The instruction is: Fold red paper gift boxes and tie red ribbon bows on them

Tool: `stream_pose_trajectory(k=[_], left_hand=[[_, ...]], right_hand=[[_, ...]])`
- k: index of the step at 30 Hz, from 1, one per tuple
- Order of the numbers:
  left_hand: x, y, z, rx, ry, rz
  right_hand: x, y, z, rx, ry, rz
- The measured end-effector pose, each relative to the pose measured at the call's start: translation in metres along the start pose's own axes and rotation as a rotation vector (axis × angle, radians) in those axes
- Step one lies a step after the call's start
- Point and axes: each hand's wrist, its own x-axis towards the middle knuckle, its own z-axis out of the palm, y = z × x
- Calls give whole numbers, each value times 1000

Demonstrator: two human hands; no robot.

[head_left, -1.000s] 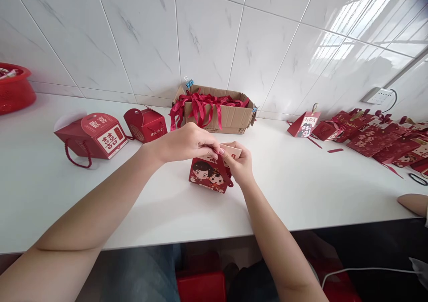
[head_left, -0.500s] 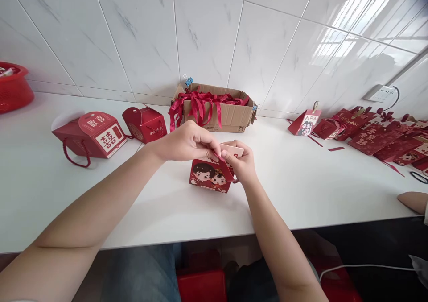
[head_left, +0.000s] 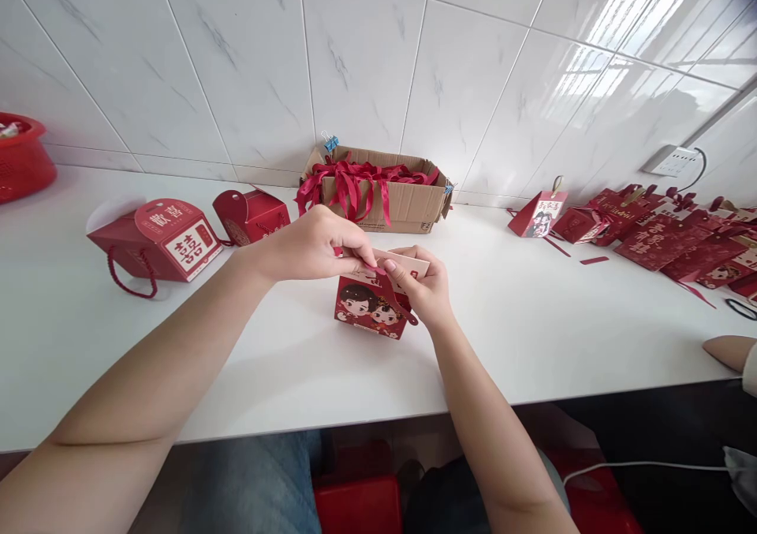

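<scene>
A small red gift box with two cartoon figures on its front sits on the table before me. My left hand pinches a thin red ribbon at the box's top edge. One length of that ribbon slants down across the front to the right. My right hand wraps the box's pale upper flap from the right, its thumb pressing the ribbon beside my left fingertips. Both hands cover part of the top, and whether the ribbon is knotted there I cannot tell.
Behind the box stands a cardboard box full of red ribbons. Red handled boxes are at left, near a red basket. Several finished-looking gift bags lie at right, beside a triangular box. Another person's arm rests at the right edge.
My left hand has shifted slightly left with the ribbon between its fingers. The ribbon's other length now lies more visibly across the box front. My right hand keeps its place.
</scene>
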Motion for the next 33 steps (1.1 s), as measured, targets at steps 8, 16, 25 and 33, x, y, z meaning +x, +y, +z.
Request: stream_pose_trajectory(k=[8,16,25,33], left_hand=[[3,4,6,55,-26,-18],[2,7,4,69,-9,-65],[3,5,1,351,74,-43],[4,-2,5,203,67,6]], right_hand=[[-4,5,2,-123,-26,-161],[-5,9,3,-148,-20,-261],[-7,3,5,-287,-23,-400],[-3,9,5,-329,-20,-328]])
